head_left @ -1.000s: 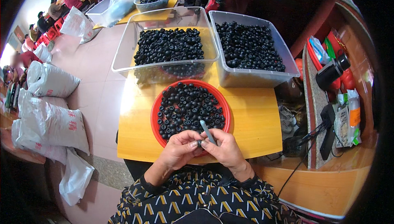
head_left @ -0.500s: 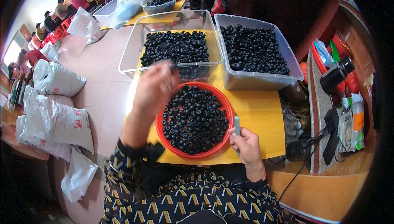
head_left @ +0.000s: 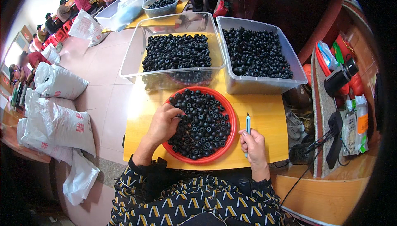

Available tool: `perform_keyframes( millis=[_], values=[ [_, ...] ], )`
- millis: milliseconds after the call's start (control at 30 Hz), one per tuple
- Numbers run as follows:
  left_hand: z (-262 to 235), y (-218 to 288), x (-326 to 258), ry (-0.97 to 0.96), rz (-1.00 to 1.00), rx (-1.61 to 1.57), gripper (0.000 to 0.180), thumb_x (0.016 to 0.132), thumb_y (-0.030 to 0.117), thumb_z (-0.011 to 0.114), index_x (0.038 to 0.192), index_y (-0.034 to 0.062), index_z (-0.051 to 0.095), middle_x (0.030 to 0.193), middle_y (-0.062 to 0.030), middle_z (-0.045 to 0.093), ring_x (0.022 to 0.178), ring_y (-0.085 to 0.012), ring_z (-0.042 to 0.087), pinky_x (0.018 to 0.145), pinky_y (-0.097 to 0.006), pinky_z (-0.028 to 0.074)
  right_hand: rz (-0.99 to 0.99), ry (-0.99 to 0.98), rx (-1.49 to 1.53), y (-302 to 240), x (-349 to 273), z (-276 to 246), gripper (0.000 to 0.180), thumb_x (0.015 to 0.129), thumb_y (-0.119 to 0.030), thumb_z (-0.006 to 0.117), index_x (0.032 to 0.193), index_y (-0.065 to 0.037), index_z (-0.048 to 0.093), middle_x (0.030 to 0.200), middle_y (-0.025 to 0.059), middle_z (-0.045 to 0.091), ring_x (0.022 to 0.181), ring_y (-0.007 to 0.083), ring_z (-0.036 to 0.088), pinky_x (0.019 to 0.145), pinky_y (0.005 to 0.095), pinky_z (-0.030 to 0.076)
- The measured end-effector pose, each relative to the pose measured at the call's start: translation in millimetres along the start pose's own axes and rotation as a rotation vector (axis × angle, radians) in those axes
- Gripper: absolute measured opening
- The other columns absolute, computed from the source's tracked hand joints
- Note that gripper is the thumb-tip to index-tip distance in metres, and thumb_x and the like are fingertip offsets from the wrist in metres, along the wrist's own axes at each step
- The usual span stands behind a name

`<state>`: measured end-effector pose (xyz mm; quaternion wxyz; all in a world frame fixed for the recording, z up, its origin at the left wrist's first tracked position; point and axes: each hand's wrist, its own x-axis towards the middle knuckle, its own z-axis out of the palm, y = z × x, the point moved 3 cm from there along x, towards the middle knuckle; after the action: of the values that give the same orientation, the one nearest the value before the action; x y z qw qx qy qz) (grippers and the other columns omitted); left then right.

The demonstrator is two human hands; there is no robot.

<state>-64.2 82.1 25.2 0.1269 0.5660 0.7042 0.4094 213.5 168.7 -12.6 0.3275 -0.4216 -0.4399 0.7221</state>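
Observation:
A red round basin [head_left: 234, 120] stands on the yellow table in front of me, filled with small black ring-like round pieces [head_left: 200, 122] with a hole in each. My left hand [head_left: 163, 122] is over the basin's left side, fingers curled together among the pieces; whatever sits between the fingertips is hidden. Just right of the basin, my right hand [head_left: 253, 146] grips a slim utility knife [head_left: 248, 125] with a light blue handle, its dark blade tip pointing up.
Behind the basin, two clear plastic bins [head_left: 178, 73] [head_left: 264, 81] hold more black pieces. White sacks [head_left: 62, 128] lie on the floor to the left. At right is a ledge [head_left: 320, 143] with cables and a black cylinder [head_left: 341, 77]. Co-workers sit farther back; another person's hands reach a far tub [head_left: 160, 10].
My left hand has come down from near the left bin to the basin's left side. My right hand has shifted slightly, with the knife's blade now showing. A far person's hands reached the tub.

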Motion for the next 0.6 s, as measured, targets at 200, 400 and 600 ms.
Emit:
perform_keyframes(
  millis=[200, 400, 600],
  values=[
    [21, 0, 6, -0.031, 0.289, 0.405, 0.02, 0.063, -0.002, 0.056, 0.081, 0.0029, 0.064, 0.078, -0.0102, 0.056, 0.079, -0.0299, 0.052, 0.071, -0.037, 0.044, -0.016, 0.029, -0.012, 2, -2, 2, 0.013, 0.086, -0.01, 0.051, 0.09, 0.001, 0.055, 0.065, 0.0014, 0.049, 0.048, 0.0031, 0.038, 0.041, 0.0158, 0.028],
    [25, 8, 7, -0.095, 0.28, 0.427, 0.015, 0.062, -0.001, 0.056, 0.075, 0.0033, 0.061, 0.076, -0.0107, 0.055, 0.078, -0.0292, 0.051, 0.071, -0.037, 0.042, 0.0, 0.024, -0.015, 1, -3, 2, 0.012, 0.086, -0.01, 0.051, 0.09, 0.001, 0.055, 0.065, 0.0015, 0.049, 0.049, 0.0034, 0.038, 0.042, 0.0161, 0.028],
    [20, 5, 0, 0.08, 0.372, 0.278, 0.017, 0.068, -0.003, 0.057, 0.084, 0.0012, 0.056, 0.077, -0.0096, 0.055, 0.078, -0.0257, 0.053, 0.068, -0.034, 0.043, -0.014, 0.04, -0.028, 1, -2, 6, 0.012, 0.086, -0.008, 0.05, 0.089, 0.002, 0.055, 0.064, 0.0027, 0.048, 0.044, 0.0034, 0.036, 0.038, 0.0164, 0.026]
  ],
)
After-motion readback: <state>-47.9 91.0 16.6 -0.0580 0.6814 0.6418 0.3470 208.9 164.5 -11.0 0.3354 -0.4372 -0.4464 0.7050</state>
